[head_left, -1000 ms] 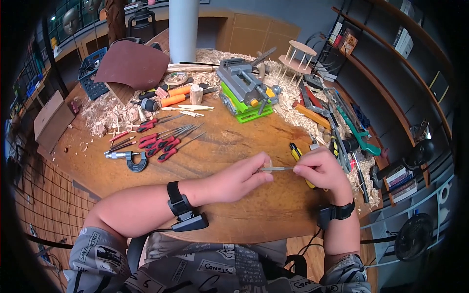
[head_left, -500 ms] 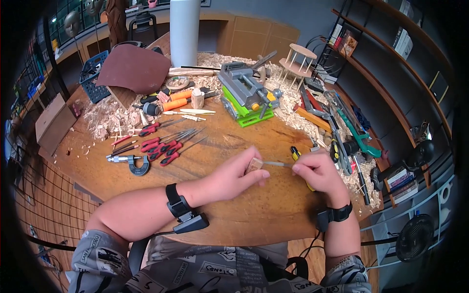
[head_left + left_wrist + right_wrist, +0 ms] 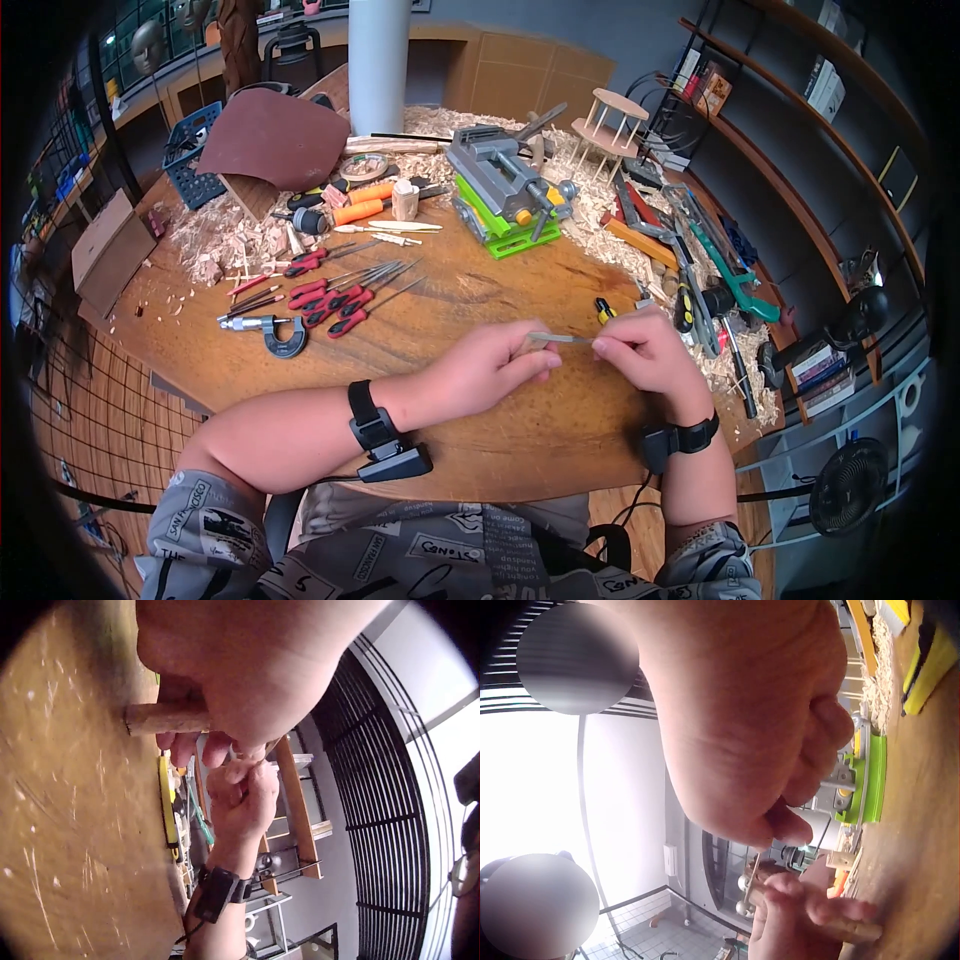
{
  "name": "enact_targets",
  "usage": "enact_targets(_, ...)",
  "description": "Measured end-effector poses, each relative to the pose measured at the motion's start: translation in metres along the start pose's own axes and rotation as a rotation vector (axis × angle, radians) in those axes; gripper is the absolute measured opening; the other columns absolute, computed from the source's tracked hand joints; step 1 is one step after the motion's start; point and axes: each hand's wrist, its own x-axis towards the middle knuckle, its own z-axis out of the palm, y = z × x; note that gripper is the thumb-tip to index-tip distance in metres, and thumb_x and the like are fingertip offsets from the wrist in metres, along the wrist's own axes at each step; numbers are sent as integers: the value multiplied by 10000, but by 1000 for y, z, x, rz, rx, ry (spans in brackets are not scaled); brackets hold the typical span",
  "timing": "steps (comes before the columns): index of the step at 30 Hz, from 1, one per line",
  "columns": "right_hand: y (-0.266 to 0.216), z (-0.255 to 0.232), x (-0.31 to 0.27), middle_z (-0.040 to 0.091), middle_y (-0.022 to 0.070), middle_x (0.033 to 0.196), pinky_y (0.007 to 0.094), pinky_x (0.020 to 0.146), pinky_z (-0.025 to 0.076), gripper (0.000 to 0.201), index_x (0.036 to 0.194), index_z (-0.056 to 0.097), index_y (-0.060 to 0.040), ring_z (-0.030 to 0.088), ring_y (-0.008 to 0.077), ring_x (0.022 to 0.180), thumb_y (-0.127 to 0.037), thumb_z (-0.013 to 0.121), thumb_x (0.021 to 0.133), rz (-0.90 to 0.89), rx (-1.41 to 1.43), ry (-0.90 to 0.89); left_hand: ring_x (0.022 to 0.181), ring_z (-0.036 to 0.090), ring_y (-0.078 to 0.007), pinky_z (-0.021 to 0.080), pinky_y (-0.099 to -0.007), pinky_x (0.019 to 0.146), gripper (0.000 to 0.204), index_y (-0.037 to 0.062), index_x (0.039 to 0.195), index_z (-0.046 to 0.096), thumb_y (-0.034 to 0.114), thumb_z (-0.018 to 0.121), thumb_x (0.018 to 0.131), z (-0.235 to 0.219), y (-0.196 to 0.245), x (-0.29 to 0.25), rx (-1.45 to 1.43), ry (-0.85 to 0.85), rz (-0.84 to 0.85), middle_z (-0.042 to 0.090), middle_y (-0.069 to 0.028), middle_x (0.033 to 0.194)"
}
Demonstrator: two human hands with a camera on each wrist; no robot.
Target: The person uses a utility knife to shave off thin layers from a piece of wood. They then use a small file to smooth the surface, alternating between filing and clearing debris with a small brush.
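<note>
My left hand grips a small wooden piece, whose end sticks out below the palm in the left wrist view. In my right hand, thumb and curled fingers pinch one end of a thin grey strip. The strip's other end lies against the wood at the left fingertips. Both hands are held above the front of the table. In the right wrist view the right hand is close up, with the left hand below it and the thin strip between them.
Red-handled files and a micrometer lie left on the table. A green and grey vise stands behind the hands. A yellow cutter is beside the right hand; more tools and shavings lie farther right.
The left hand has turned, so the wooden piece seen between its fingers half a second ago is now mostly covered. The right hand has shifted slightly left, over more of the yellow cutter.
</note>
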Motion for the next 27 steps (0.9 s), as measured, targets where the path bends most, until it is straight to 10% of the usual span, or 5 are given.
enact_targets(24,-7,1,1,463,133,559,359,493,375,244,699,598,-4,481,282,483,-118,670,903,-36,-18,-26,764,571,-70,474,-266,693,165,37,1028,640,199,615,1010,3,6,4,193,-51,150,666,-24,842)
enact_targets(27,1,-4,-1,498,123,584,352,512,399,173,762,665,-5,517,272,516,-112,669,898,-45,12,53,772,571,-68,476,-264,703,169,32,1031,644,196,612,1012,0,9,2,74,-55,-24,663,-18,835)
